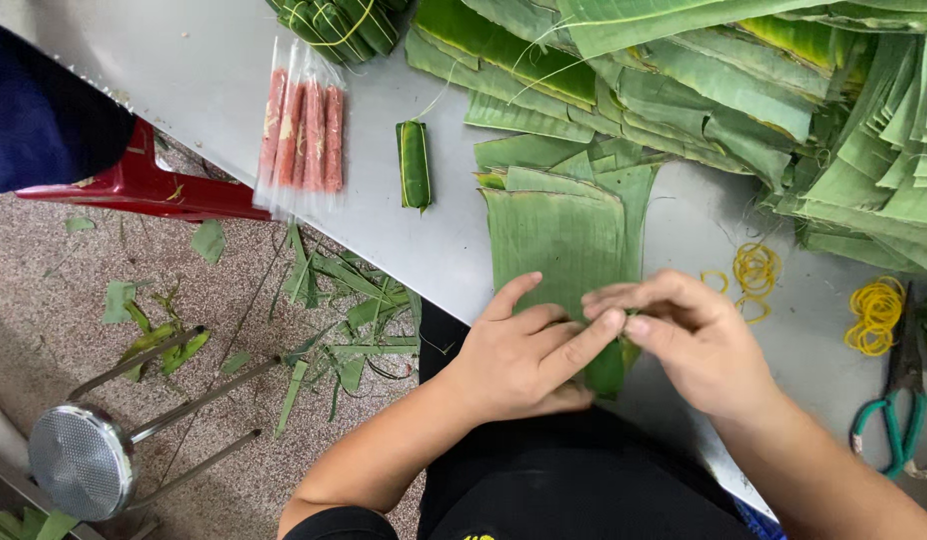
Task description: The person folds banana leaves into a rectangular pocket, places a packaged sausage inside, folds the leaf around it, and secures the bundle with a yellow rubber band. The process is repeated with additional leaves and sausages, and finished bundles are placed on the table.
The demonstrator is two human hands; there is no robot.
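A stack of cut green banana leaf pieces (pixel 559 225) lies on the steel table (pixel 214 70) in front of me. My left hand (pixel 519 350) and my right hand (pixel 684 335) meet over its near end, fingers pressed on a leaf being rolled there (pixel 606 368). What is inside the roll is hidden by my fingers. A finished small leaf-wrapped roll (pixel 415 164) lies farther back on the table. A clear bag of pink sausage sticks (pixel 306 135) lies left of it.
Large piles of banana leaves (pixel 744 90) fill the back right. Yellow rubber bands (pixel 876 314) and green-handled scissors (pixel 899 425) lie at the right. Tied leaf bundles (pixel 344 25) sit at the back. Below left are a red stool (pixel 149 185), a metal stool (pixel 84 460) and leaf scraps.
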